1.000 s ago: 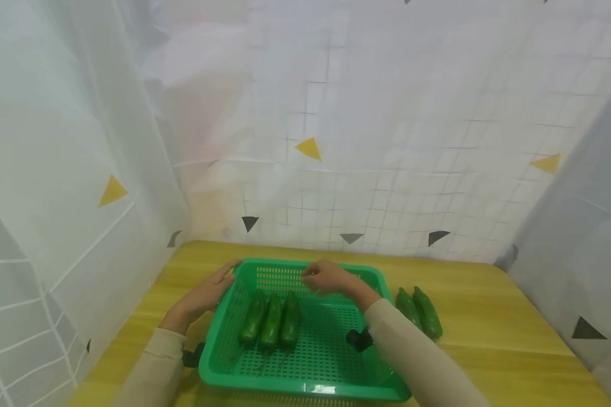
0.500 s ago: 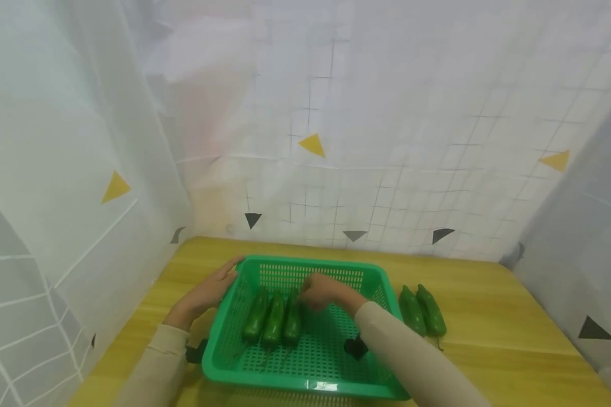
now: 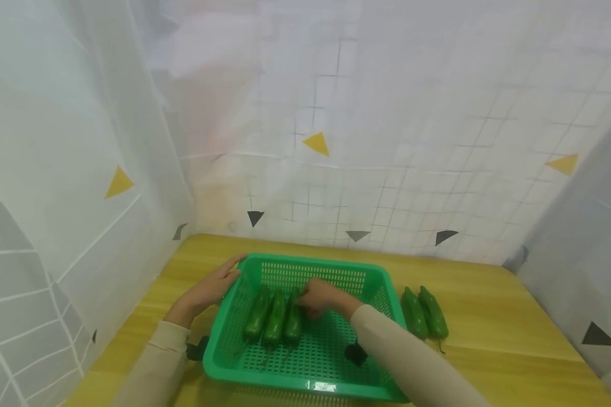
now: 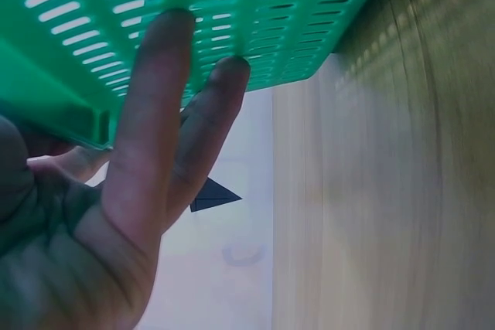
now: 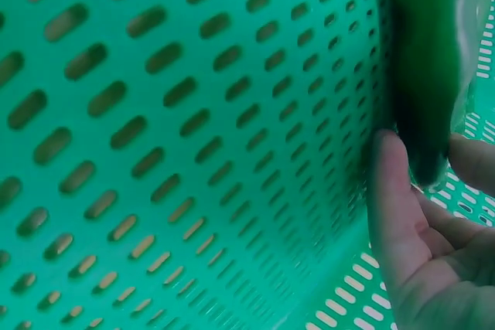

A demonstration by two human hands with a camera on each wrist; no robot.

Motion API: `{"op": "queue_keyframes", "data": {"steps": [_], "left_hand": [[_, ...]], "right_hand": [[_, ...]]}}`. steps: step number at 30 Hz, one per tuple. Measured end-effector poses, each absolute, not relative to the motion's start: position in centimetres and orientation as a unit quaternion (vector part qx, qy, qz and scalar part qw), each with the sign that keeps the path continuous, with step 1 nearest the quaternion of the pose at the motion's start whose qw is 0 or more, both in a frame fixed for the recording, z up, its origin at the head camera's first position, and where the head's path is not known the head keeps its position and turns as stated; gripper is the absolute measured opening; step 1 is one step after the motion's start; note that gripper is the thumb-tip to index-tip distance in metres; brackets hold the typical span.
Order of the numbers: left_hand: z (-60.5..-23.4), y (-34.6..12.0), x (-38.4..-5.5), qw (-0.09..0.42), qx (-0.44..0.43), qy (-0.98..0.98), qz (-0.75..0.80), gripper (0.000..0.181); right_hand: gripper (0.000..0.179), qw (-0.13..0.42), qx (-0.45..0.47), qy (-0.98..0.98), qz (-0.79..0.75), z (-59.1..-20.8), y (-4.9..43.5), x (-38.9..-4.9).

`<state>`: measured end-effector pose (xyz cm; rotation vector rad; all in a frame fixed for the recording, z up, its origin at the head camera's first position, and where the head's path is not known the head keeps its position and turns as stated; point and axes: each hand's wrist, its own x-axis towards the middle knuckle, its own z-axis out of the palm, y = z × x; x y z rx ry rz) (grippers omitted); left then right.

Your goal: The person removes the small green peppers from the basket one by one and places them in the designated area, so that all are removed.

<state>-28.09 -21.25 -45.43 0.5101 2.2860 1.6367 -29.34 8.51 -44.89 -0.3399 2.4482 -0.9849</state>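
A green plastic basket (image 3: pixel 272 379) with slotted walls holds three long green peppers side by side in its left half, stems toward me. My right hand (image 3: pixel 319 297) reaches into it and pinches the far, tapered end of the rightmost pepper (image 3: pixel 293 327). The right wrist view has thumb and finger on either side of that pepper's tip (image 5: pixel 433 59). At the basket's far left corner, my left hand (image 3: pixel 210 288) rests on the side. Straight fingers (image 4: pixel 147 113) lie against the slotted outer wall in the left wrist view.
Right of the basket, two more green peppers (image 3: pixel 434 314) lie together on the wooden table (image 3: pixel 499 339). Pale patterned sheeting (image 3: pixel 387 141) hangs behind and on both sides. Dark wrist mounts show at both sleeves.
My right hand has come down from above the basket's middle onto the far end of the rightmost pepper inside. The left hand stays at the basket's side.
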Motion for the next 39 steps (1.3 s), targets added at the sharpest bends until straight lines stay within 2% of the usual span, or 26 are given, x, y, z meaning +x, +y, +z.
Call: {"op": "queue_keyframes", "data": {"steps": [9, 18, 26, 39], "left_hand": [[-45.3, -21.2, -28.0, 0.134, 0.166, 0.8, 0.561, 0.052], [-44.9, -21.3, -27.9, 0.139, 0.177, 0.795, 0.563, 0.052], [-45.2, -21.3, -28.1, 0.146, 0.186, 0.788, 0.569, 0.051], [-45.4, -21.3, -28.2, 0.15, 0.187, 0.782, 0.575, 0.051]], "right_hand": [[0.021, 0.255, -0.118, 0.88, -0.383, -45.1, 8.6, -29.7], [0.041, 0.261, -0.114, 0.872, -0.399, -45.1, 8.9, -29.9], [0.037, 0.251, -0.111, 0.881, -0.385, -44.3, 9.0, -29.8], [0.042, 0.246, -0.137, 0.865, -0.416, -42.4, 10.7, -30.6]]}}
